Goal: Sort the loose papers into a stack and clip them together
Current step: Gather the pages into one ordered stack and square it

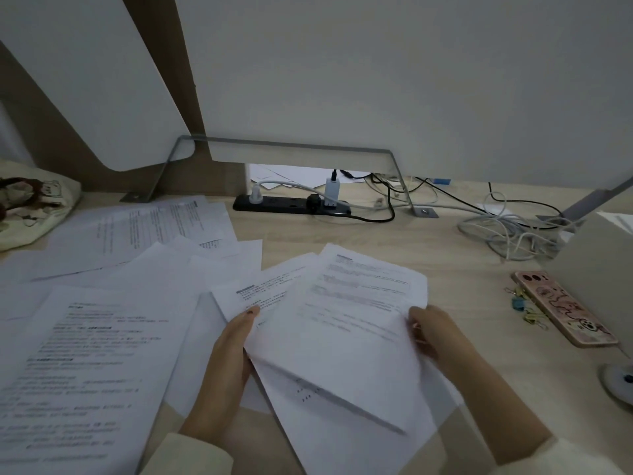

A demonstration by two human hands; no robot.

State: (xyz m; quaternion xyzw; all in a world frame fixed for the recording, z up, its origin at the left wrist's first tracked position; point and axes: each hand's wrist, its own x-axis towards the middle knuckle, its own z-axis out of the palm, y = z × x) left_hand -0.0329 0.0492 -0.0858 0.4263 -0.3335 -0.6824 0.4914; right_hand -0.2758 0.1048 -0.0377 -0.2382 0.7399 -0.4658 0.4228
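Note:
A small uneven bunch of printed papers (346, 323) is lifted above the wooden desk (445, 269) in front of me. My left hand (231, 351) grips its left edge, thumb on top of the sheets. My right hand (431, 332) holds its right edge with curled fingers. Several more loose printed sheets (102, 323) lie spread and overlapping across the left half of the desk. A few small binder clips (525, 308), blue and yellow, lie on the desk to the right of the papers, beside a phone.
A phone in a pink case (565, 308) lies at the right, next to a white box (599, 262). A black power strip (291, 204) and tangled cables (507, 234) sit at the back. A cloth bag (30, 204) is at far left.

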